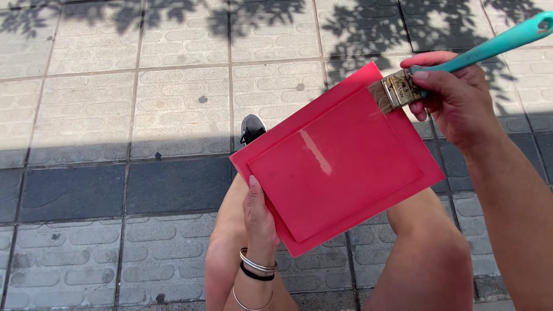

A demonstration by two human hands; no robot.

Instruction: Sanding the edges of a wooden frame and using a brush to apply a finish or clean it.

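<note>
A red rectangular panel [340, 167] with a raised inner rectangle rests tilted above my knees. My left hand [259, 216] grips its near left edge, thumb on top, with bracelets on the wrist. My right hand [455, 98] holds a paintbrush [403, 89] with a teal handle and a metal ferrule. The bristles touch the panel's far right corner. A glossy streak shines across the middle of the panel.
Below lies a pavement of light and dark grey patterned tiles [173, 109], with tree shadows along the top. My bare legs [426, 253] frame the panel, and a black shoe [252, 128] shows past its left edge.
</note>
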